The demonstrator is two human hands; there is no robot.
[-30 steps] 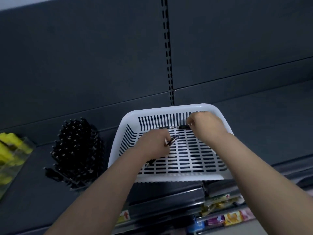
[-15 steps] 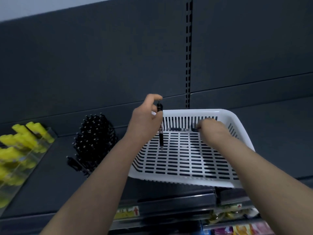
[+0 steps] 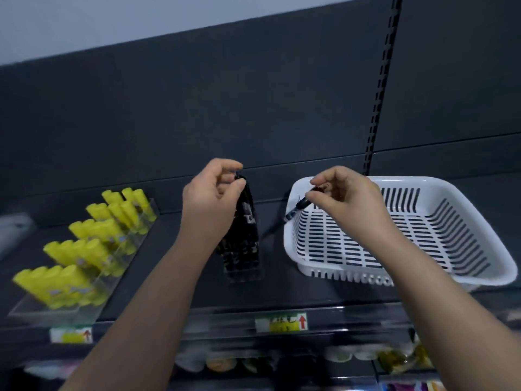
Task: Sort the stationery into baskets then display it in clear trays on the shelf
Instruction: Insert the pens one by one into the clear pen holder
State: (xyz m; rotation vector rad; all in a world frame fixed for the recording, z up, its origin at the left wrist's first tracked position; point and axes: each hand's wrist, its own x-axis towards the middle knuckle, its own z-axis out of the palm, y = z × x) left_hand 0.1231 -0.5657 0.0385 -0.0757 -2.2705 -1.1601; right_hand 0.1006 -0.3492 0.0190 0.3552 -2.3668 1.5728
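Note:
A white slotted basket (image 3: 423, 266) sits on the dark shelf at the right; its floor looks bare. My right hand (image 3: 346, 193) hovers over the basket's left rim, pinching a black pen (image 3: 296, 211) that slants down to the left. My left hand (image 3: 211, 198) is above a clear tray of upright black pens (image 3: 242, 249) in the middle of the shelf, fingers closed on the top of a black pen (image 3: 245, 198) that stands in the tray's back row. A clear stepped tray (image 3: 84, 306) at the left holds rows of yellow highlighters (image 3: 84, 246).
The dark shelf (image 3: 253, 294) carries price labels (image 3: 282, 323) along its front edge. Below it another shelf holds blurred coloured goods (image 3: 394, 359). A slotted upright (image 3: 380, 80) runs up the dark back panel.
Both hands left the basket floor, each lifting a black pen. My left hand carried its pen left to the black pen tray; my right hand rose to the basket's left rim. The view shifted left.

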